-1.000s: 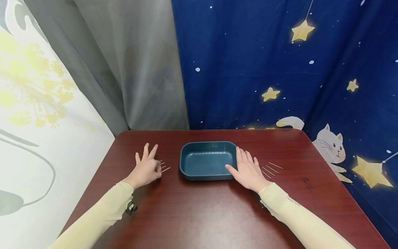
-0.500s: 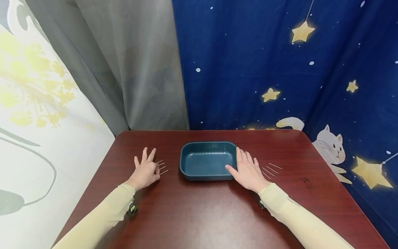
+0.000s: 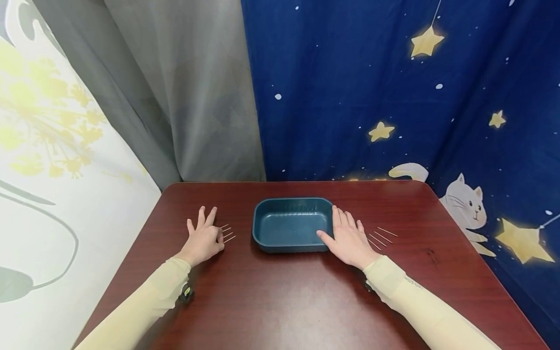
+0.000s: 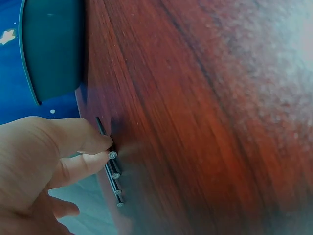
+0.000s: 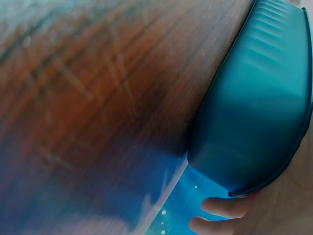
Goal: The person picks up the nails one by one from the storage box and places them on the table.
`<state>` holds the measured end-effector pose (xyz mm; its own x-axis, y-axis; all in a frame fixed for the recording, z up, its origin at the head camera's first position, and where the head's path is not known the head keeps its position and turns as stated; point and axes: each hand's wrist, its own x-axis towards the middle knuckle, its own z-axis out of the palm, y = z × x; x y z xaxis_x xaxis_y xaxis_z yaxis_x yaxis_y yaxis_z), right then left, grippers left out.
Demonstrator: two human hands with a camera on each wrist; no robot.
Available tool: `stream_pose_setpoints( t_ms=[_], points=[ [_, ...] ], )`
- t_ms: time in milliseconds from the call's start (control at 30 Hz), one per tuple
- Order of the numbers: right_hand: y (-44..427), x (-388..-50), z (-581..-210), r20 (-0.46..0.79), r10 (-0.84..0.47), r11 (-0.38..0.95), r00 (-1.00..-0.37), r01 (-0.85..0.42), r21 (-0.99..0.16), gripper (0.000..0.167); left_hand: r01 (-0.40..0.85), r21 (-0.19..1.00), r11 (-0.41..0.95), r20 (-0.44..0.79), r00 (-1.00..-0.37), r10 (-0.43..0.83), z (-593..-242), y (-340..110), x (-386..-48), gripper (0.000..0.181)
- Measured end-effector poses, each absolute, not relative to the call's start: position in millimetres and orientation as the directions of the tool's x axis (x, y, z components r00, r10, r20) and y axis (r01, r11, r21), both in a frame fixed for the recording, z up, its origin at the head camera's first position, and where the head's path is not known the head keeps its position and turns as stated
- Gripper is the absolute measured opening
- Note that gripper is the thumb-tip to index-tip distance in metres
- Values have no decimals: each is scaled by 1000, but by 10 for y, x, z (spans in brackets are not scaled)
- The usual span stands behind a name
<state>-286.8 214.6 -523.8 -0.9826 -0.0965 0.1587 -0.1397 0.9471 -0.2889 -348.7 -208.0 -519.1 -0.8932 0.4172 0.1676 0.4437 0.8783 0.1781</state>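
Note:
My left hand [image 3: 202, 243] pinches a thin metal nail [image 4: 113, 154] between thumb and forefinger, low over the table, with the other fingers spread. Beside it several similar nails [image 4: 117, 175] lie in a loosely parallel row, their heads toward the near side. Part of that row is hidden by the fingers in the head view. To the right stands a dark teal rectangular tub [image 3: 290, 250], with nothing visible inside. My right hand [image 3: 350, 243] rests on its right rim, fingers extended along the edge and the thumb over the inside.
More thin nails [image 3: 383, 237] lie in a row on the reddish-brown table [image 3: 280, 301], just right of my right hand. Behind the table hang a grey curtain [image 3: 210, 97] and a blue curtain [image 3: 332, 87] with stars.
My left hand has shifted a little to the left with the pinched nail, bringing it closer in line with the others. The right hand and the tub have stayed put.

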Motion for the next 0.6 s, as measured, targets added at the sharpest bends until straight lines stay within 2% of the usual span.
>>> stream_pose_setpoints(
  t_ms=[200,333,500,600],
  points=[
    [2157,-2868,-5236,165,-97,948,-982,-141,-285,96,444,189,876,182,-892,413,-5193,-2089,-3483,27],
    [2152,-2871,-5221,156,-102,949,-982,-143,-280,96,450,241,860,216,-889,404,-5135,-2076,-3464,23],
    [2163,-2855,-5173,142,-103,951,-985,-139,-275,97,477,304,825,279,-872,402,-4952,-1941,-3352,10],
    [2173,-2839,-5150,134,-103,954,-986,-136,-267,99,489,320,811,303,-864,401,-4823,-1828,-3248,13]
  ],
)
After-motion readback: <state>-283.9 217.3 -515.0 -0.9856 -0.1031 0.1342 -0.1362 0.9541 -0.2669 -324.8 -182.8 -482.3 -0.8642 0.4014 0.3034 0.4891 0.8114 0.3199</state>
